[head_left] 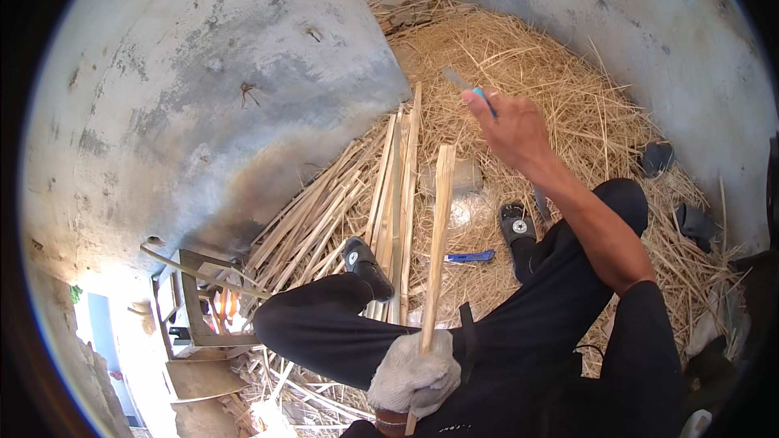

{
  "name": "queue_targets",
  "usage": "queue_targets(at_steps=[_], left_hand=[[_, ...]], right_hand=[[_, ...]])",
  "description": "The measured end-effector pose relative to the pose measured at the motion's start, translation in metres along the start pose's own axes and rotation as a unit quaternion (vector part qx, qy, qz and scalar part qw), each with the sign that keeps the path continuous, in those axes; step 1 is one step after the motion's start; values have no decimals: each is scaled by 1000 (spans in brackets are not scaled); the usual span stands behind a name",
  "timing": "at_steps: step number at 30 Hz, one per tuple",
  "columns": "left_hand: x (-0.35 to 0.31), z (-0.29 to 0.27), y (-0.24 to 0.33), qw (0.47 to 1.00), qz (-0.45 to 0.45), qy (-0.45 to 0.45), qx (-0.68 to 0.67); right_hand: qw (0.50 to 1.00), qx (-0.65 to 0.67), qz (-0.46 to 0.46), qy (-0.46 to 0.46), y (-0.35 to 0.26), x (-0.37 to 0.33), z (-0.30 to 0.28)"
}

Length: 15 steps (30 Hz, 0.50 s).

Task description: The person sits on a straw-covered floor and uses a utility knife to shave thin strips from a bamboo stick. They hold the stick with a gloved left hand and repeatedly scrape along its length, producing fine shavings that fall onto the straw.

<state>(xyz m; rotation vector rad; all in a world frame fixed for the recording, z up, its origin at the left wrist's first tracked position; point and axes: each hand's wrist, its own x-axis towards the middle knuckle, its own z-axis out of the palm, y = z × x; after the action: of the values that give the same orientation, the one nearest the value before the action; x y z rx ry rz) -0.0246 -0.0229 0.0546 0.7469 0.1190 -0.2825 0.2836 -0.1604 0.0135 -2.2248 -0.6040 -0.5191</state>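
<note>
Gloved left hand [415,375] at 6 o'clock, fingers wrapped round wood strip [438,235] pointing toward 12. Bare right hand [518,130] at 2, fingers clenched on knife [478,92]. Risk: strip twisting could skid knife into left leg [320,320].

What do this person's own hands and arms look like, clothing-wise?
The left hand wears a pale, greyish fabric glove. The right hand is ungloved, its forearm uncovered below a plain black sleeve ending near the elbow.
</note>
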Motion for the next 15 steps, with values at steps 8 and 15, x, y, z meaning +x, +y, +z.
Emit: queue_targets(at_steps=[8,15], left_hand=[[11,-18,16,994,23,83,-73],[16,-1,21,965,-4,246,96]], right_hand=[[933,191,-259,-161,-61,-59,-7],[926,202,-267,-175,-62,-70,8]])
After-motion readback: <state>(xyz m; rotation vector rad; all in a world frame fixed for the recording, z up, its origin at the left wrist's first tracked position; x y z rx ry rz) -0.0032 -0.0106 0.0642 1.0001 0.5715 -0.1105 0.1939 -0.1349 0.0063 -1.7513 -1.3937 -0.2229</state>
